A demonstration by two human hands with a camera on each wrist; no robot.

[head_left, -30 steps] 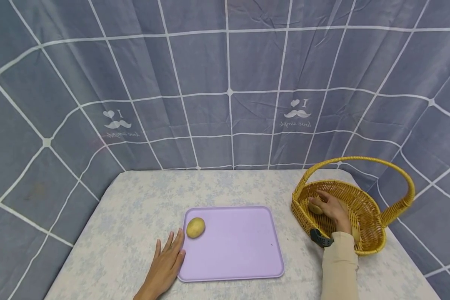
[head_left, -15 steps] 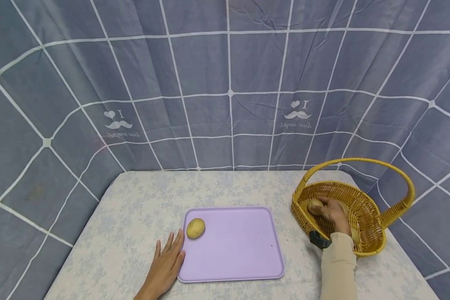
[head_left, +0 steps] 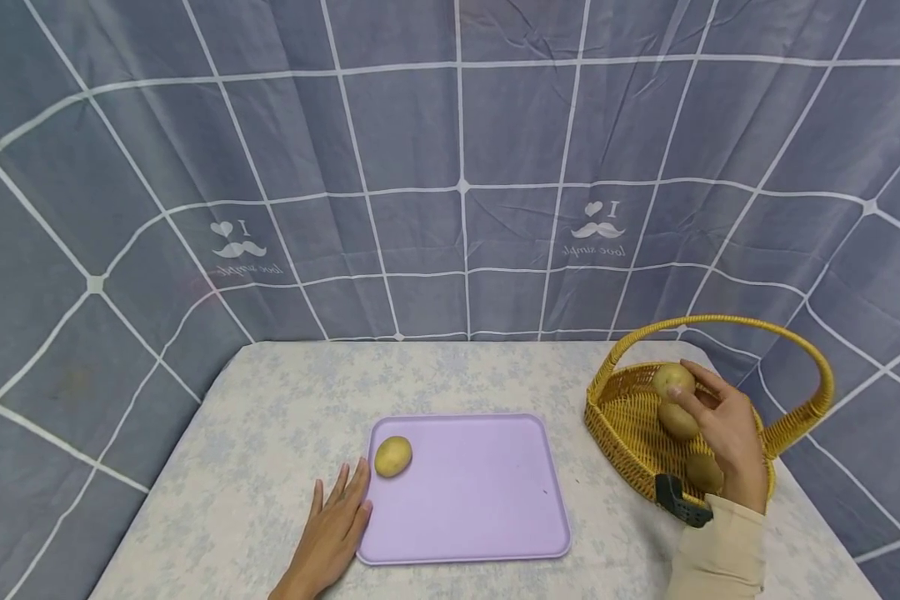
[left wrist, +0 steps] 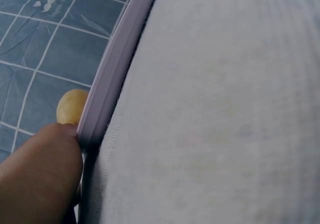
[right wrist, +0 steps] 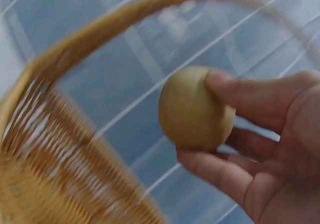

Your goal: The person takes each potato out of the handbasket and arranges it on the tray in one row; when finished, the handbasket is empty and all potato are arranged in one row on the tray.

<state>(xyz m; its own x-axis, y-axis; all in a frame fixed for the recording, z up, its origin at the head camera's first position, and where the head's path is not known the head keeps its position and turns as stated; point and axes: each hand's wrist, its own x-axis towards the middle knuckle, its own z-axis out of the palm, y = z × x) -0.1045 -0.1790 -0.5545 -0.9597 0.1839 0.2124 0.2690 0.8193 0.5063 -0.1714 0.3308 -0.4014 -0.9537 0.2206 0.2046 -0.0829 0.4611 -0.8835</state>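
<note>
Between thumb and fingers, my right hand [head_left: 727, 421] pinches a potato [head_left: 673, 380] above the wicker basket [head_left: 622, 442]; the right wrist view shows this potato [right wrist: 192, 109] up close. Two more potatoes lie in the basket, one potato [head_left: 678, 422] just below the held one and another potato [head_left: 703, 472] nearer the wrist. At the lilac tray's [head_left: 480, 492] left edge rests my left hand [head_left: 327, 533], fingers straight and touching the rim. Inside the tray, a single potato [head_left: 393, 456] sits near the upper left corner.
The basket's tall arched handle [head_left: 720, 318] rises over the right hand. A pale floral cloth [head_left: 285, 400] covers the table. Behind and at the sides hangs a blue-grey checked curtain [head_left: 510, 233].
My right hand has lifted a potato up from the basket's bottom and moved slightly right, uncovering the other potatoes below. The left hand and the tray stay put.
</note>
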